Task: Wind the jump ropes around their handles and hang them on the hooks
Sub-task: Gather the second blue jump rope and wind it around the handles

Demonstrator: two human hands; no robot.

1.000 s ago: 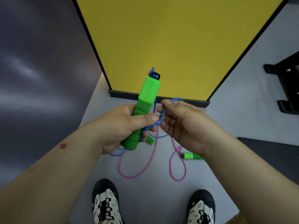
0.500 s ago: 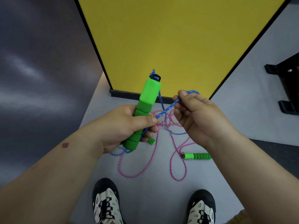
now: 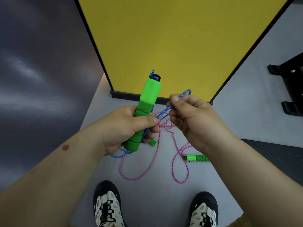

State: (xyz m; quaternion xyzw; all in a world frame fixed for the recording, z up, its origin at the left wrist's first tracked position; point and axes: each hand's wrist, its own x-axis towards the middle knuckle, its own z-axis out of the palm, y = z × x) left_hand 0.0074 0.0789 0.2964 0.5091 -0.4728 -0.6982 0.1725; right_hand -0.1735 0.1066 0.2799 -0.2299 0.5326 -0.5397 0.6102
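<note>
Blue rope (image 3: pixel 167 109) pinched between left hand (image 3: pixel 122 128), right hand (image 3: pixel 192 117).

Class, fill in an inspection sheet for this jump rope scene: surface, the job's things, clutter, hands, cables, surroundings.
Surface: plain grey floor.
Job's things: green foam-grip handle with blue braided rope, held up; pink braided rope loose on the floor with a second green handle.
Clutter: small green plastic piece on the floor.
Hands: left hand grips the handle, thumb pressing the rope; right hand pinches a loop of blue rope.
Cables: nothing seen.
Surroundings: yellow panel with black frame; black equipment base; person's two shoes; no hooks in view.
</note>
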